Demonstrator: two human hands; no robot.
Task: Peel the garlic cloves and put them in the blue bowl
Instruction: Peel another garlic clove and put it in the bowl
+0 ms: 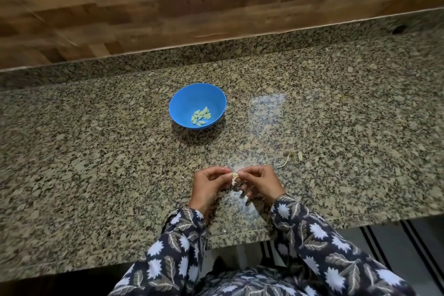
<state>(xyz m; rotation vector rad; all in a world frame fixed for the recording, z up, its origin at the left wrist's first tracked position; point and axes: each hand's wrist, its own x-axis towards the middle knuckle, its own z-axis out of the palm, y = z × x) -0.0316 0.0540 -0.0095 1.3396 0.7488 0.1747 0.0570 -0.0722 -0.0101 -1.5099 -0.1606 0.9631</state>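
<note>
From the head view, both hands work near the front edge of the speckled granite countertop (pixel 96 151). The left hand (pixel 209 184) and right hand (pixel 258 184) have curled fingers that pinch a small pale garlic clove (pixel 235 175) between them, just above the stone. A stretch of counter separates them from the round blue plastic bowl (pixel 177 96), which holds a cluster of peeled greenish cloves (pixel 201 116). Thin peel scraps (pixel 292 157) lie to the right. A raised granite lip meets the brown wood-plank wall (pixel 72 19) behind.
</note>
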